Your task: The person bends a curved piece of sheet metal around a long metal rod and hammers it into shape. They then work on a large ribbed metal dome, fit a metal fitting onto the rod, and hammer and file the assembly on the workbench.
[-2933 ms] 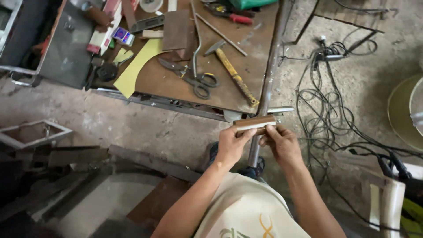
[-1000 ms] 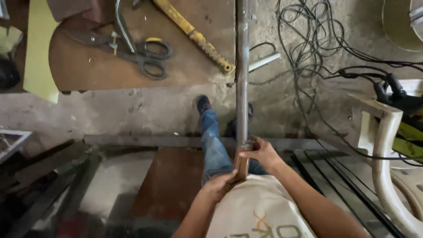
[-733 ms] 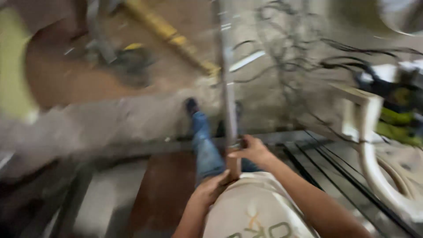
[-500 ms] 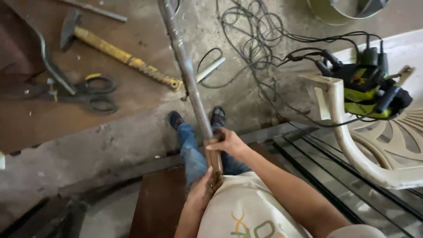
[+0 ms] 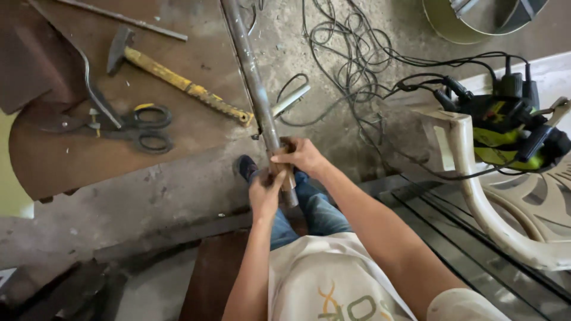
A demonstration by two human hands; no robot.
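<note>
Rough grey concrete floor (image 5: 148,196) fills most of the view, scuffed and dusty, with a rusty brown metal sheet (image 5: 71,154) lying flat on it at the upper left. A person looks down over their own knees at a long steel pipe (image 5: 250,77), which runs from the top edge of the picture down to just above their lap. Both hands are clenched around its near end: the right hand (image 5: 302,156) grips from above and the left hand (image 5: 264,191) closes around it just below, so the two sit stacked and touching. Gripped this way, the pipe seems steadied against twisting or slipping, its near end held over the blue jeans (image 5: 315,208) and a dark shoe (image 5: 245,166) just beside it.

On the sheet lie a hammer (image 5: 172,80) with a yellow handle, its end nearly touching the pipe, and large tin snips (image 5: 119,122) to the left. A thin rod (image 5: 125,21) lies near the top. A short bright tube offcut (image 5: 291,99) sits just right of the pipe. Black cables (image 5: 357,65) tangle over the floor beyond it, crowding the right side. A cream plastic chair (image 5: 493,202) stands at right with a yellow and black power tool (image 5: 511,134) resting on it.
</note>
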